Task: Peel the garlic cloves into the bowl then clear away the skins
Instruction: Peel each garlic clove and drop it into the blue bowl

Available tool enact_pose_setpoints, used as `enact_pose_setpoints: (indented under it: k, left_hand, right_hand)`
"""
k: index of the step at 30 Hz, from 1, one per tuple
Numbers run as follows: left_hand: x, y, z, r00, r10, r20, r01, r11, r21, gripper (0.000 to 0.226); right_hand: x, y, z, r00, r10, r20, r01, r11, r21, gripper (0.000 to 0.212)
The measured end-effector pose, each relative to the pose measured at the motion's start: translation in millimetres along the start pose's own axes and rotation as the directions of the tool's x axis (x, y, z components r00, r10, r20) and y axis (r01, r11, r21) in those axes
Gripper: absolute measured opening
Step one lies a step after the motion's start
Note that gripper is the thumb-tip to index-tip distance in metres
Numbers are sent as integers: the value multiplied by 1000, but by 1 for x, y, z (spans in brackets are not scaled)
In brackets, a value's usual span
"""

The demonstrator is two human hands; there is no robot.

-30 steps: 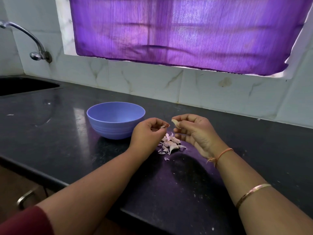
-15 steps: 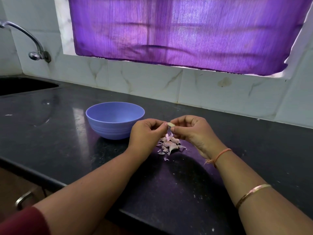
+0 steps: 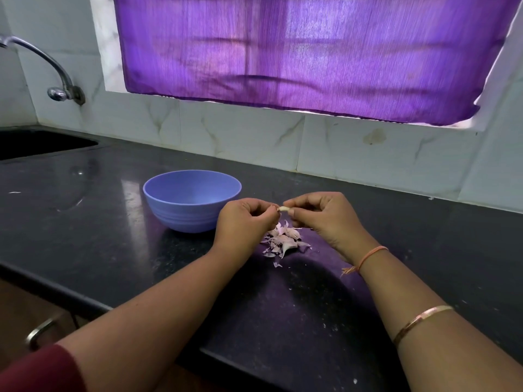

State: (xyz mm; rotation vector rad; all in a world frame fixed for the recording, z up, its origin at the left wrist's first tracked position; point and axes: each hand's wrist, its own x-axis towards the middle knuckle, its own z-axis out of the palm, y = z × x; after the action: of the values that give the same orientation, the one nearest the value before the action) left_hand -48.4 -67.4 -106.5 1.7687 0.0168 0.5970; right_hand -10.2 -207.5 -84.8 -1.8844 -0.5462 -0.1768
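In the middle of the frame, the left hand (image 3: 243, 222) and right hand (image 3: 325, 216) both pinch one small garlic clove (image 3: 283, 208), which might slip and fall into the skins (image 3: 283, 240), not the bowl (image 3: 192, 200).

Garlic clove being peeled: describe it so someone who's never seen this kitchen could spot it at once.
Under the purple curtain, a blue bowl stands on the black countertop. Right of it the left hand and right hand meet over a pile of skins, pinching the garlic clove between them. It alone is pale cream and held aloft; the pinkish skins lie below.
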Motion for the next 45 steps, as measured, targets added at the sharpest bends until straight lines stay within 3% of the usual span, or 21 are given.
enact_pose_setpoints:
  k: [8, 17, 24, 33, 37, 45]
  left_hand:
    - [0, 1, 0, 999, -29, 16, 30, 999, -28, 16]
    - [1, -1, -1, 999, -22, 45, 24, 999, -33, 12]
    - [1, -1, 0, 998, -16, 57, 18, 999, -34, 12]
    - [3, -4, 0, 998, -37, 49, 34, 997, 66, 17]
    - [3, -6, 1, 998, -63, 26, 61, 994, 87, 18]
    - [4, -5, 1, 999, -28, 37, 26, 997, 72, 16]
  right_hand:
    - [0, 1, 0, 1000, -10, 11, 10, 999, -33, 17]
    - [0, -1, -1, 999, 25, 34, -26, 999, 45, 16]
    - [-2, -3, 1, 987, 120, 104, -147, 937, 316, 9]
    - [-2, -5, 5, 971, 203, 128, -237, 887, 396, 8]
    - [3, -3, 2, 970, 235, 55, -232, 843, 485, 5]
    - [1, 2, 4, 991, 135, 8, -132, 957, 257, 3]
